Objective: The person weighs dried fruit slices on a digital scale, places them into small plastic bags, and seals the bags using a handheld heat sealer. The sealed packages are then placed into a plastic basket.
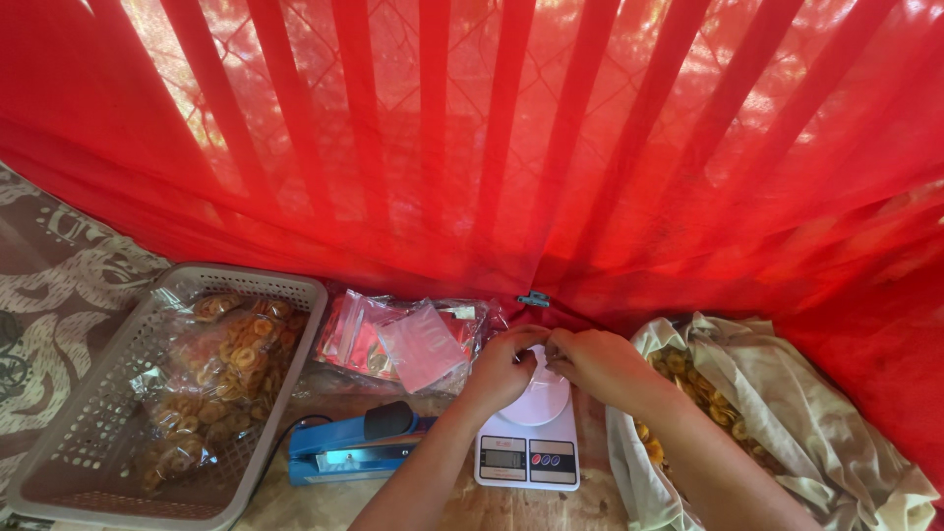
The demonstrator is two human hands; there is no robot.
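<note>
Two bare forearms come in from the lower edge and meet over a white kitchen scale point(528, 444). Left hand point(503, 366) is bent at the wrist, knuckles up, fingers curled narrow with the tips pinched together. Right hand point(596, 362) mirrors it, thumb and forefinger closed tight, tips almost touching those of the left. Something thin and clear seems to be caught between both sets of fingertips; it is too small to tell what it is. Directly under the fingers sits the scale's round white platform, with its display and two buttons nearer the wrists.

Just left of the left fingers lies a heap of small clear plastic bags point(413, 339). Below that heap, beside the left forearm, a blue heat sealer point(354, 447) rests flat. Further left, well apart from the hands, a grey slotted basket point(93, 433) holds filled packs of golden ring-shaped snacks point(216, 379). Right of the right wrist, an open cream cloth sack point(787, 413) shows more of the same rings inside. Beyond the fingertips hangs a red mesh curtain point(511, 147).
</note>
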